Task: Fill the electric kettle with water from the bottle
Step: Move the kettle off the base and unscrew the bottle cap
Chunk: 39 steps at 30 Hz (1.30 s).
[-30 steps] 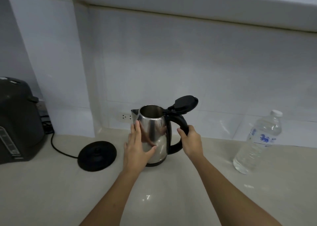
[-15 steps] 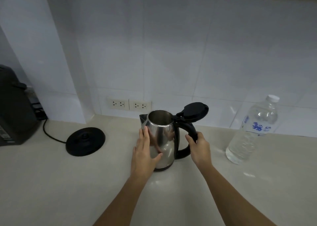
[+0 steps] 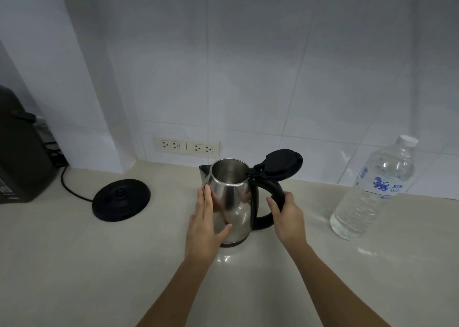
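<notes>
Kettle (image 3: 231, 202) unmoved, upright, spout (image 3: 204, 171) back-left; left hand (image 3: 203, 225) flat on it, right hand (image 3: 288, 217) gripping handle (image 3: 275, 187).

- We see a pale, glossy countertop (image 3: 74, 264) running up to a white tiled wall, and it carries everything here.
- Near its middle stands a steel kettle (image 3: 231, 202), upright, its black lid (image 3: 283, 162) hinged open and its spout towards the wall.
- Left of the kettle, apart from it, lies a round black power base (image 3: 121, 200), flat on the surface.
- A black cord (image 3: 72, 190) trails from the base towards the far left corner.
- At the left edge sits a dark appliance (image 3: 19, 162), only partly in view.
- To the right stands a clear water bottle (image 3: 372, 197) with its white cap (image 3: 407, 140) on, well apart from the kettle.
</notes>
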### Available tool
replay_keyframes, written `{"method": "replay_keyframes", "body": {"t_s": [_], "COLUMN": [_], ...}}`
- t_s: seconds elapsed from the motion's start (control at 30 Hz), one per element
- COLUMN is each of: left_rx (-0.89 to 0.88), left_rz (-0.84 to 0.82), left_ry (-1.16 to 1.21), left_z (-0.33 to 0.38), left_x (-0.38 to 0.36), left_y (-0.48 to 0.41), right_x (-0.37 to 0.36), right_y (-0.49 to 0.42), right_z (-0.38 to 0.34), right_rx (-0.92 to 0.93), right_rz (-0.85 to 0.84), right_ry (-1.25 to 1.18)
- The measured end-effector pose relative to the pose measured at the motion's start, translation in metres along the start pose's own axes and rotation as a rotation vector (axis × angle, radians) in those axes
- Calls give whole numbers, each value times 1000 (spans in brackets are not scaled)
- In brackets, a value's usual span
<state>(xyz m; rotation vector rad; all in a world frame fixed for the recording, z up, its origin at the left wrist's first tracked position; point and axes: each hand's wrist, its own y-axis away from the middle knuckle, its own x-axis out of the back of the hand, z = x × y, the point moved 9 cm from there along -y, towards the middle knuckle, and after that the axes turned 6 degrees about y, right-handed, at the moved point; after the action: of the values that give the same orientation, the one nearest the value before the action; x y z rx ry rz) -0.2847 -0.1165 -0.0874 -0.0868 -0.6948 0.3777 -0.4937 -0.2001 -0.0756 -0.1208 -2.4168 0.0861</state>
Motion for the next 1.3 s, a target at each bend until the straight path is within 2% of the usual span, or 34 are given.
{"method": "replay_keyframes", "body": {"t_s": [0.37, 0.6, 0.77, 1.07, 1.17, 1.3], "left_rx": [-24, -100, -119, -363, -513, -654], "left_rz": [-77, -139, -207, -23, 51, 10], "left_ry": [-10, -55, -134, -183, -231, -237], "left_z": [-5, -6, -3, 48, 71, 107], "left_x": [2, 5, 9, 20, 11, -23], "left_y": [-7, -12, -14, 13, 30, 54], "right_x": [5, 2, 0, 29, 55, 107], "right_y": [4, 10, 16, 16, 13, 10], "right_z": [-4, -10, -14, -31, -37, -51], "right_rx": [-5, -93, -159, -15, 29, 149], "right_rz": [-18, -35, -101, -258, -185, 73], "right_ry": [77, 66, 189, 561, 614, 659]}}
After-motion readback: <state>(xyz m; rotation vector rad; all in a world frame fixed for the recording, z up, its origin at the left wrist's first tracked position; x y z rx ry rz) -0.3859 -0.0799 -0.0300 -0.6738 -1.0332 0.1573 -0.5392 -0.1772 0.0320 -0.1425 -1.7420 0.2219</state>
